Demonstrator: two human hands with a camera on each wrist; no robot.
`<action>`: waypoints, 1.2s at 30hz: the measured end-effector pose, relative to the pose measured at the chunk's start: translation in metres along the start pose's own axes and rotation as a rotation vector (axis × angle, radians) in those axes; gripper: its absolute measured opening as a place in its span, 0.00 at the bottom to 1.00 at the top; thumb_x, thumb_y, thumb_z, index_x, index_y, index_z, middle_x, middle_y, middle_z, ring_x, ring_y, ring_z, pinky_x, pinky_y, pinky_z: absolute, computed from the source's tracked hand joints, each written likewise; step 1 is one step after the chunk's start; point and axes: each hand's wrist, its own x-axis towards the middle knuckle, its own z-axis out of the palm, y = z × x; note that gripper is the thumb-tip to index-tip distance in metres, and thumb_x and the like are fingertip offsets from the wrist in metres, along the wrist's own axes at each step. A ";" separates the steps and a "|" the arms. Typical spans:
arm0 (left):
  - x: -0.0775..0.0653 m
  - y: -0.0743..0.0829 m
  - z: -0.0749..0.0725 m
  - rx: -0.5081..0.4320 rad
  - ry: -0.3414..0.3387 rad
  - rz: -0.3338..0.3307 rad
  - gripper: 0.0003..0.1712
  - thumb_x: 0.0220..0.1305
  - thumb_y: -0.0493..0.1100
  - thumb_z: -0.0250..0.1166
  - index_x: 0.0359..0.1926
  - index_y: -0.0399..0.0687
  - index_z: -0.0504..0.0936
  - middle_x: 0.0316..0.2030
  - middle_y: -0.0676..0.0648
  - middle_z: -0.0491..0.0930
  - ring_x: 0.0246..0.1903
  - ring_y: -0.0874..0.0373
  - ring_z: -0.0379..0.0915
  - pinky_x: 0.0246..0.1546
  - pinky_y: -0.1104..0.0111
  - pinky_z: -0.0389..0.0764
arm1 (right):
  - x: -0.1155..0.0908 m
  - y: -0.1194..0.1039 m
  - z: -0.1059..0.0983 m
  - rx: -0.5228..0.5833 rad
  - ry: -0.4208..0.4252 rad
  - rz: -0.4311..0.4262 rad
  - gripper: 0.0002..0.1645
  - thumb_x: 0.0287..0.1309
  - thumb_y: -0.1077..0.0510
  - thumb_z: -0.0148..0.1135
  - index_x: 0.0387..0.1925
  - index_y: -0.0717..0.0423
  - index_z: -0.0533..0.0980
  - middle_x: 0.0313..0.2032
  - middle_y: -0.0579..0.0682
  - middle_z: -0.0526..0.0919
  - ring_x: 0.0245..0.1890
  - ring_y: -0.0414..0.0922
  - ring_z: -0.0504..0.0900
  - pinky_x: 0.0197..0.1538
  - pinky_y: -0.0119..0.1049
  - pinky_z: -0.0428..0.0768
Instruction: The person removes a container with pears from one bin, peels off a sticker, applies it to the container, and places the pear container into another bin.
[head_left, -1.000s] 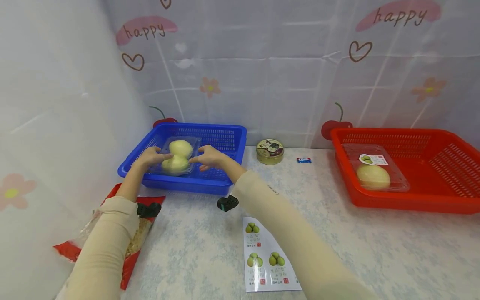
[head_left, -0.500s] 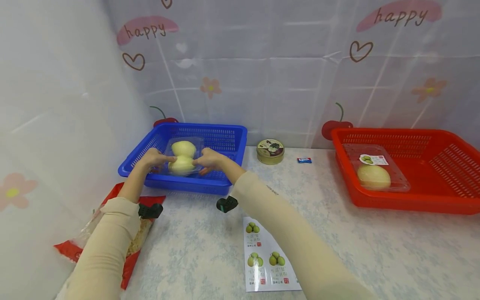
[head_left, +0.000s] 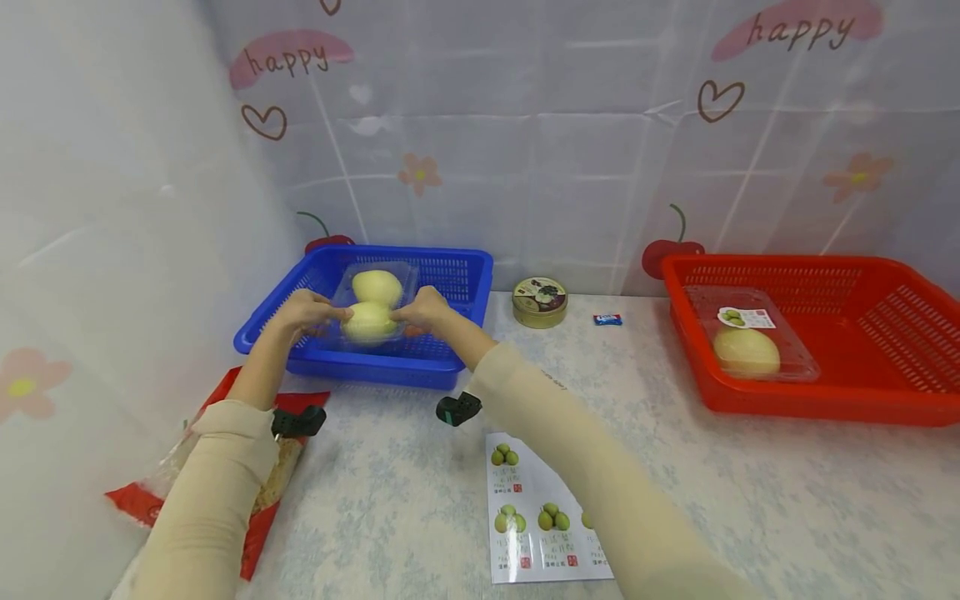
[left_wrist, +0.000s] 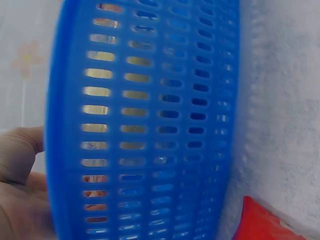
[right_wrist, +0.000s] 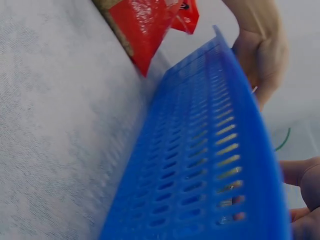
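Inside the blue plastic basket (head_left: 375, 371), a clear plastic fruit box (head_left: 407, 279) holds two pale yellow-green fruits, a far one (head_left: 377, 287) and a near one (head_left: 369, 322). My left hand (head_left: 302, 312) grips the box's left side, its thumb reaching in over the near fruit. From the right, my right hand (head_left: 429, 310) holds the opposite side, thumb pointing inward too. The box's far end looks slightly raised. In both wrist views the basket wall (left_wrist: 67, 150) hides most of the box, and the fruits show pale through its slots.
A red bag (head_left: 258, 533) lies under my left forearm. A sticker sheet (head_left: 536, 550) lies by my right sleeve. Behind are a round tin (head_left: 540, 304) and a small blue packet (head_left: 607, 320). At right, a red basket (head_left: 825, 404) holds a labelled clear box (head_left: 795, 346) with fruit.
My hands have closed in on the box from both sides and now grip it. The box has shifted right and slightly away from me within the blue basket.
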 end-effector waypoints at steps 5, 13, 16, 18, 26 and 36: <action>-0.008 0.005 -0.004 -0.019 0.005 0.028 0.46 0.63 0.47 0.62 0.68 0.23 0.48 0.68 0.26 0.47 0.62 0.34 0.59 0.61 0.49 0.64 | -0.009 -0.005 -0.018 0.078 -0.094 -0.051 0.34 0.54 0.60 0.67 0.58 0.73 0.66 0.47 0.64 0.79 0.39 0.53 0.83 0.48 0.43 0.80; -0.022 0.019 -0.004 -0.032 0.043 0.154 0.46 0.63 0.47 0.63 0.69 0.25 0.49 0.65 0.28 0.56 0.59 0.37 0.62 0.59 0.52 0.68 | -0.014 -0.002 -0.035 0.251 -0.109 -0.083 0.40 0.57 0.52 0.65 0.64 0.65 0.60 0.38 0.56 0.76 0.26 0.44 0.77 0.52 0.47 0.77; -0.029 0.023 -0.002 -0.025 0.067 0.195 0.45 0.63 0.48 0.62 0.69 0.26 0.50 0.58 0.31 0.62 0.49 0.45 0.67 0.52 0.60 0.75 | -0.014 -0.003 -0.042 0.312 -0.078 -0.108 0.32 0.57 0.52 0.65 0.58 0.66 0.67 0.35 0.54 0.75 0.25 0.43 0.76 0.51 0.47 0.77; -0.034 0.026 -0.002 -0.022 0.072 0.221 0.44 0.63 0.48 0.62 0.69 0.27 0.51 0.58 0.33 0.63 0.42 0.52 0.67 0.49 0.63 0.75 | -0.016 -0.004 -0.047 0.344 -0.052 -0.122 0.29 0.58 0.53 0.64 0.55 0.66 0.69 0.36 0.54 0.77 0.26 0.42 0.78 0.52 0.47 0.78; -0.048 0.037 -0.003 -0.104 0.022 0.299 0.44 0.63 0.50 0.61 0.70 0.31 0.52 0.69 0.34 0.54 0.32 0.62 0.67 0.55 0.60 0.65 | -0.027 -0.013 -0.068 0.419 -0.023 -0.147 0.27 0.61 0.52 0.61 0.54 0.67 0.68 0.26 0.54 0.79 0.19 0.41 0.77 0.36 0.36 0.82; -0.060 0.054 0.003 -0.227 -0.079 0.372 0.41 0.64 0.45 0.61 0.70 0.32 0.53 0.70 0.37 0.53 0.67 0.44 0.53 0.64 0.50 0.60 | -0.047 -0.012 -0.106 0.373 -0.097 -0.147 0.35 0.64 0.45 0.56 0.64 0.60 0.60 0.18 0.52 0.79 0.15 0.43 0.78 0.21 0.30 0.77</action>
